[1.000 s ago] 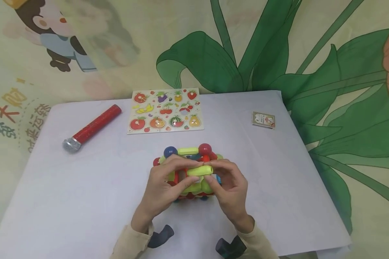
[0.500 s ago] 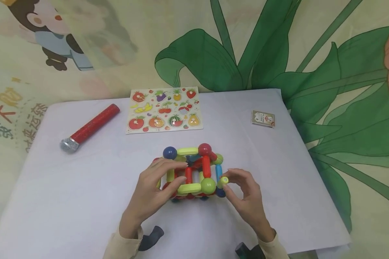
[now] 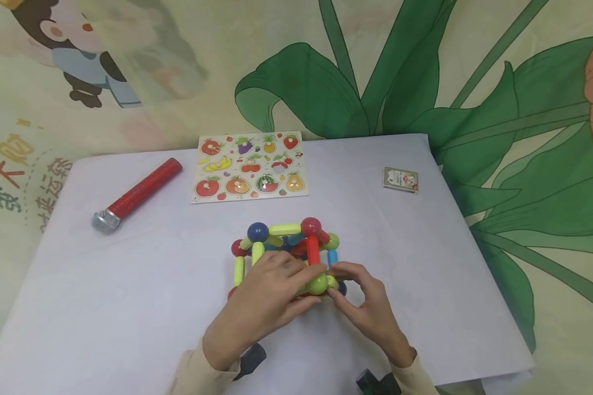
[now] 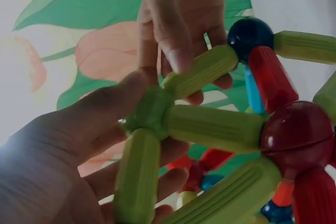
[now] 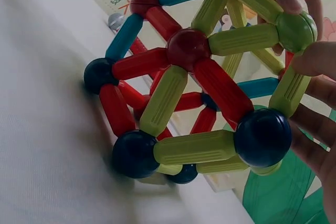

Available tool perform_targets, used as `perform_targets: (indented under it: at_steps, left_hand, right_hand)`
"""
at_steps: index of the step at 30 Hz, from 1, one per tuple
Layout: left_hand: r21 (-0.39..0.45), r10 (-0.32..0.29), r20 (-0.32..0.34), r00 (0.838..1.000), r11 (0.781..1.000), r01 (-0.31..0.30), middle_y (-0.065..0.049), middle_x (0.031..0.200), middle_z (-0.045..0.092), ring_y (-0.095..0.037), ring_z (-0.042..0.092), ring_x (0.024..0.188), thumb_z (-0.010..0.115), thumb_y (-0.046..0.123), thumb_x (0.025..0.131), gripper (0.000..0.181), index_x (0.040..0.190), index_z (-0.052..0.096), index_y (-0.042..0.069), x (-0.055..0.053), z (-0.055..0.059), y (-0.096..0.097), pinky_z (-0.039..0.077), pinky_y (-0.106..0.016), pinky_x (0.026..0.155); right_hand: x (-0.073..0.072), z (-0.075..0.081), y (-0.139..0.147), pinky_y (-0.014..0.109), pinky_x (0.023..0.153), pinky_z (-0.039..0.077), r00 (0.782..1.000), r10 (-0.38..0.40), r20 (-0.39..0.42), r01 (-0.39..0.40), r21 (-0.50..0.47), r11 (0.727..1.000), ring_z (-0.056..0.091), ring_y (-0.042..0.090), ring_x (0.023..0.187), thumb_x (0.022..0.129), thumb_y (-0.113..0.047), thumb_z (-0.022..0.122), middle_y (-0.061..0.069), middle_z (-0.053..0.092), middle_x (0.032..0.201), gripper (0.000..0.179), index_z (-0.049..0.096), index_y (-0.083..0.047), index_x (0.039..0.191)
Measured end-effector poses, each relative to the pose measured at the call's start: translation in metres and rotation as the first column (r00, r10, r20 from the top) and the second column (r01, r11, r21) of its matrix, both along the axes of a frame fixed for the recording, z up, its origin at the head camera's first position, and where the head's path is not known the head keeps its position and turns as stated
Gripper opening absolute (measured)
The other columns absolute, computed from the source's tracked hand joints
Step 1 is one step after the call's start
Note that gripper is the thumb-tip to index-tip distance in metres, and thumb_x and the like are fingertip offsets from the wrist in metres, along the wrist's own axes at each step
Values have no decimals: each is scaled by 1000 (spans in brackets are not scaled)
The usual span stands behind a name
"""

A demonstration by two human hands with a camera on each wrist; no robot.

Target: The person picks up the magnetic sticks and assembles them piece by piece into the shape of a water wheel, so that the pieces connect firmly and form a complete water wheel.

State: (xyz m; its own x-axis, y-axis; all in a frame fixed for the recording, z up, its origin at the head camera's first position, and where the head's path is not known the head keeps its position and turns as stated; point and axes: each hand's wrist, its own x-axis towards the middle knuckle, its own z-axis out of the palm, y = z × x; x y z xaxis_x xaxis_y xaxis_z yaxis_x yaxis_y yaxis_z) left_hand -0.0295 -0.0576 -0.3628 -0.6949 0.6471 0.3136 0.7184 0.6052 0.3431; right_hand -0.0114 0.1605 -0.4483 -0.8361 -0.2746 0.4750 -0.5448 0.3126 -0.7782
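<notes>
A ball-and-rod building toy frame (image 3: 285,230) in red, blue, green and yellow-green stands on the table before me. My left hand (image 3: 267,291) grips its front green ball (image 4: 149,111), thumb on one side and fingers behind. At the frame's right side my right hand (image 3: 370,302) pinches a yellow-green rod (image 3: 331,282) between thumb and fingers. In the right wrist view that rod (image 5: 290,92) runs between the green ball (image 5: 296,31) and a dark blue ball (image 5: 262,137), touching both. The left hand hides part of the frame's front in the head view.
A red microphone-shaped toy (image 3: 138,192) lies at the left. Behind the frame is a fruit puzzle board (image 3: 249,167). A small card box (image 3: 400,179) lies at the back right. The white-covered table (image 3: 104,302) ends at a printed wall cloth.
The right hand has carried the rod from in front of the frame to its right side, against the green ball. My left hand has let go of the rod and moved right onto that ball.
</notes>
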Motion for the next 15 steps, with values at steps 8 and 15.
perform_targets:
  at_steps: [8, 15]
  left_hand:
    - [-48, -13, 69, 998, 999, 16, 4, 96, 72, -13, 60, 91, 75, 38, 82, 46, 122, 65, 18, -1, -2, 1, 50, -31, 86]
    - [-49, -16, 66, 998, 999, 19, 4, 96, 71, -13, 59, 90, 74, 38, 83, 47, 124, 64, 17, -1, -2, 1, 49, -31, 85]
  right_hand:
    - [-2, -5, -1, 21, 94, 47, 999, 18, 32, -17, -30, 999, 64, 13, 99, 74, 13, 72, 13, 68, 108, 54, 52, 1, 123]
    - [-3, -8, -3, 21, 99, 44, 998, 38, 42, -37, -40, 999, 63, 11, 105, 73, 14, 72, 13, 68, 107, 57, 50, 2, 124]
